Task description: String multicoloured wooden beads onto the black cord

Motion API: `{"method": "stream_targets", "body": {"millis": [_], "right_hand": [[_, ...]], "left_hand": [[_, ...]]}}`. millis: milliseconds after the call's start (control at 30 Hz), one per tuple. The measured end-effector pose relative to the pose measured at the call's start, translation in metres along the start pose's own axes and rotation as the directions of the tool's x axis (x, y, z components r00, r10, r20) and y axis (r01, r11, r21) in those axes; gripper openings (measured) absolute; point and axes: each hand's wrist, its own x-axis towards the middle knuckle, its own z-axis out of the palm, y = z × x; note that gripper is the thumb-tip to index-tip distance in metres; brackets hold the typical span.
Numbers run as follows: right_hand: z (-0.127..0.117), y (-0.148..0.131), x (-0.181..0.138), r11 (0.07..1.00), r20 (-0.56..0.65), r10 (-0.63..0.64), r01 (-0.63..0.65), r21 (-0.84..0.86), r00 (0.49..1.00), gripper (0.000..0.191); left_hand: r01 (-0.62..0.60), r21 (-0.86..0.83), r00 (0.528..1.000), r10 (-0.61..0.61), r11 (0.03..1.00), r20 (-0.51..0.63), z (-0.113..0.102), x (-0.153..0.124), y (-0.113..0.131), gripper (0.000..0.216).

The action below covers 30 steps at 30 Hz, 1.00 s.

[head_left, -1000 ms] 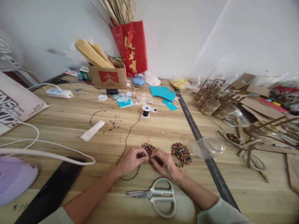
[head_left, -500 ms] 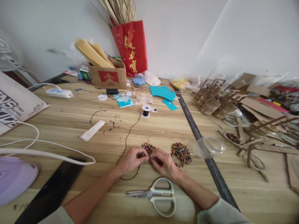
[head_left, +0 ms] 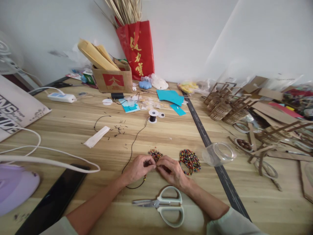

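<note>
My left hand [head_left: 139, 168] is closed in a pinch on the thin black cord [head_left: 132, 147], which runs down from a small spool [head_left: 153, 116] and loops around below that hand. A few coloured beads [head_left: 145, 177] sit on the cord by my left palm. Fingertip to fingertip with it, my right hand [head_left: 173, 171] is also pinched closed; whatever is between its fingers is too small to make out. Just beyond the fingers lies a pile of loose multicoloured beads [head_left: 155, 154]. Strung beads [head_left: 190, 161] lie coiled to the right of my right hand.
Scissors with pale green handles [head_left: 170, 206] lie nearest me, between my forearms. A clear plastic jar [head_left: 218, 154] rests on its side at the right. Further right stand small woven baskets [head_left: 217, 104]. A white cable [head_left: 61, 160] and a black phone-like slab [head_left: 53, 199] are at left.
Almost nothing differs. Both hands stay together at the same spot, with only a very slight shift of the fingers.
</note>
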Motion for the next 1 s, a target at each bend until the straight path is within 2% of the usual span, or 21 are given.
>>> {"method": "stream_targets", "body": {"millis": [233,500,1000], "right_hand": [[0.0001,0.0008,0.0010,1.000,0.013,-0.001,0.000,0.019,1.000,0.012],[0.0012,0.0032,-0.0027,0.996,-0.011,0.027,-0.028,-0.087,1.000,0.008],[-0.0009,-0.0003,0.0011,1.000,0.013,-0.001,0.001,0.016,1.000,0.009]], "left_hand": [[-0.002,-0.003,1.000,0.002,1.000,-0.004,0.0002,0.0002,0.0006,0.012],[0.006,-0.008,1.000,-0.006,1.000,-0.005,0.0006,-0.0001,0.0008,0.012],[-0.002,0.005,1.000,0.002,1.000,-0.002,0.0001,-0.0001,0.0001,0.012]]}}
